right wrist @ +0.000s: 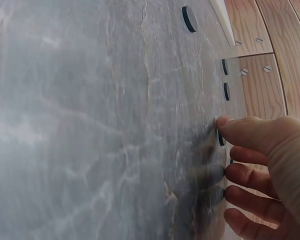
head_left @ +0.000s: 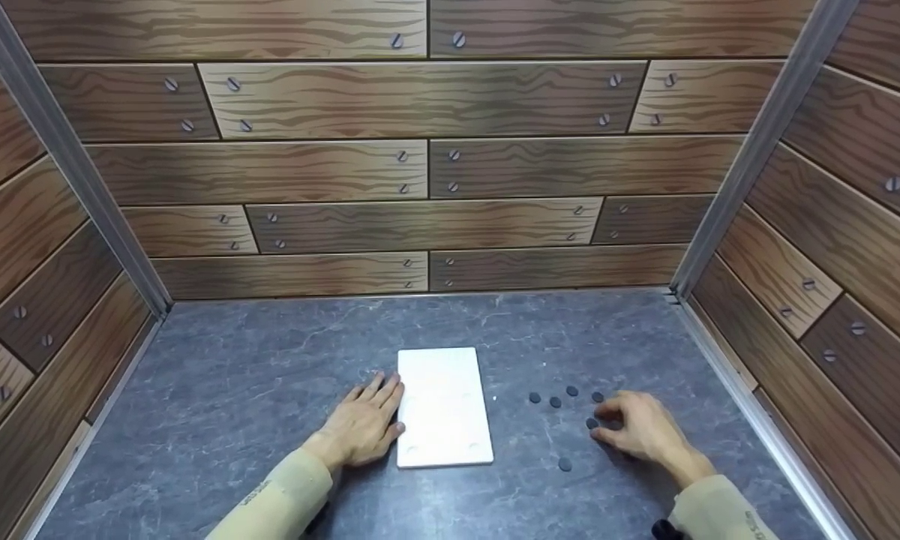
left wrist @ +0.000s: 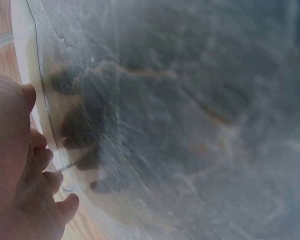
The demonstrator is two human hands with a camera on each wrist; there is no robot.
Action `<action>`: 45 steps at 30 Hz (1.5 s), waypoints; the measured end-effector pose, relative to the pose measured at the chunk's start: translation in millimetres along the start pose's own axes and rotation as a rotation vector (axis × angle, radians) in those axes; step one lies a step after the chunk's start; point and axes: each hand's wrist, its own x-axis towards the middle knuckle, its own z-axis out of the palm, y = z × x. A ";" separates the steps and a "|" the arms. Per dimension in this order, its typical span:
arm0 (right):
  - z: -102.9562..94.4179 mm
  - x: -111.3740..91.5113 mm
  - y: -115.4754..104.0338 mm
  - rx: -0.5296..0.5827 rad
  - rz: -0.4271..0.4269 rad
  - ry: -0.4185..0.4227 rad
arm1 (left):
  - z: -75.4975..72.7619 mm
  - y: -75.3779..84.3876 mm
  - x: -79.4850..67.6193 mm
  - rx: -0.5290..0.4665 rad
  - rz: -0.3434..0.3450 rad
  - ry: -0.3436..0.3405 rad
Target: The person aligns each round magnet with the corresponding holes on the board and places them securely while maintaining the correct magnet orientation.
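While both hands are down at work, the plank-patterned wall (head_left: 315, 165) stands well beyond them and the dark marbled tabletop (head_left: 270, 360) runs beneath. Biggest thing in play: the white board (head_left: 442, 390), lying flat just right of the left hand (head_left: 361, 429), which is spread with fingers extended, fingertips and thumb at its near side edge, gripping nothing. Over to the right hand (head_left: 641, 429), well apart from that board, fingers bent, thumb and index tips on either side of one dark disc (head_left: 592, 424); whether they pinch it yet, I can't tell. Just beyond that index finger sits another disc (head_left: 598, 397), three more discs (head_left: 555, 402) lie farther out to the hand's left, and a lone disc (head_left: 565, 464) rests nearer the body, left of the wrist. Faint round marks (head_left: 474, 447) show on the board, raised or sunken I can't say. So the tally: six discs in view, none on the board's upper face, five lying loose and one at the fingertips. Judging by that, it looks early, with the discs all left to deal with.
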 end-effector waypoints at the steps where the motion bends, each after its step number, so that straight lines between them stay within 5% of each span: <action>1: 0.1 -0.3 -0.2 -0.002 0.000 0.000 | -0.4 0.5 0.2 0.003 0.003 0.000; 28: 5.7 3.4 2.0 0.036 -0.093 0.049 | 6.8 -0.9 0.0 0.014 0.017 0.017; 37: 3.7 6.4 -5.2 0.086 -0.032 0.012 | 6.4 -1.3 -0.2 0.007 0.015 0.015; 45: 6.0 10.6 -14.4 0.112 -0.095 0.003 | 6.6 -1.3 -0.7 0.010 0.010 0.003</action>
